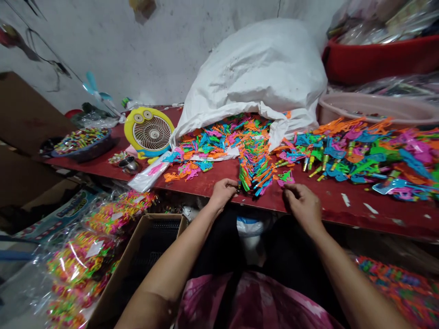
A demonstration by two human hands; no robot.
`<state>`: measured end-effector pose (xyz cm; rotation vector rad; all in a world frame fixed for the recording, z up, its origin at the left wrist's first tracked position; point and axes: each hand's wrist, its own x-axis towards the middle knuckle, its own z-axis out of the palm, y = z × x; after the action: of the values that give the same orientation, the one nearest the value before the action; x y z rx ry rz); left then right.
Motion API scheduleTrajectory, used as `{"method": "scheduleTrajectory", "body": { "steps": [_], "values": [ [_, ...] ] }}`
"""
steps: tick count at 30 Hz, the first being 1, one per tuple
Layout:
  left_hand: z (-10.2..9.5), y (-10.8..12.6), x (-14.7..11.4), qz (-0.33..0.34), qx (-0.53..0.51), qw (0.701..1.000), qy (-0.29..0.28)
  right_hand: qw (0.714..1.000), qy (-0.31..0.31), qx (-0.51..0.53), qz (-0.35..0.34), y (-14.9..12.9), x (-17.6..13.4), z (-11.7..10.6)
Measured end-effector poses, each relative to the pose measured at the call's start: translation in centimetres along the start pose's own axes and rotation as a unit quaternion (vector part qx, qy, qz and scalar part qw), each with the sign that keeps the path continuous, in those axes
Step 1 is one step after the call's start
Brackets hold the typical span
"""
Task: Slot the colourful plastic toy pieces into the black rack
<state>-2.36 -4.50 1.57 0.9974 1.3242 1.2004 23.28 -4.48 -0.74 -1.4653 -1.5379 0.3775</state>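
Note:
My left hand [223, 194] is at the table's front edge, thumb and fingers drawn together against the near left end of a neat stacked row of small flat plastic pieces [255, 160] in orange, green, blue and pink. Whatever lies between those fingertips is too small to make out. To the right of the row, my right hand [304, 204] has its fingers curled in, their tips beside a loose pink and green piece [285, 177]. I cannot make out anything in its grip. Behind the row, more such pieces spill from a large white sack [257, 68].
A loose heap of pieces [370, 155], some with shiny gold tubes, covers the right of the red table [209, 178]. To the left stand a yellow fan [153, 132], a metal cup [129, 165] and a filled basin [85, 151]. Below are a cardboard box [116, 274] and filled clear bags [78, 256].

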Motion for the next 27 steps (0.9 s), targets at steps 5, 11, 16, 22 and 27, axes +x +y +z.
{"method": "scheduleTrajectory", "body": {
  "steps": [5, 11, 16, 22, 27],
  "values": [
    [0.8, -0.9, 0.1, 0.082, 0.139, 0.987, 0.019, 0.996, -0.025, -0.059, -0.068, -1.1, -1.2, 0.2],
    [2.0, -1.5, 0.2, 0.151, 0.172, 0.972, 0.053, 0.99, -0.035, -0.066, -0.119, -2.0, -2.4, 0.9],
    [2.9, -2.0, 0.3, 0.167, 0.15, 0.973, 0.057, 0.988, -0.043, -0.043, -0.139, -3.5, -3.3, 2.5],
    [3.0, -2.6, 0.2, 0.166, 0.15, 0.973, 0.059, 0.988, -0.036, -0.073, -0.134, -3.9, -3.4, 4.3],
    [3.0, -1.9, -1.3, 0.149, 0.144, 0.973, 0.101, 0.986, -0.034, -0.079, -0.143, -3.4, -2.2, 5.4]
  ]
}}
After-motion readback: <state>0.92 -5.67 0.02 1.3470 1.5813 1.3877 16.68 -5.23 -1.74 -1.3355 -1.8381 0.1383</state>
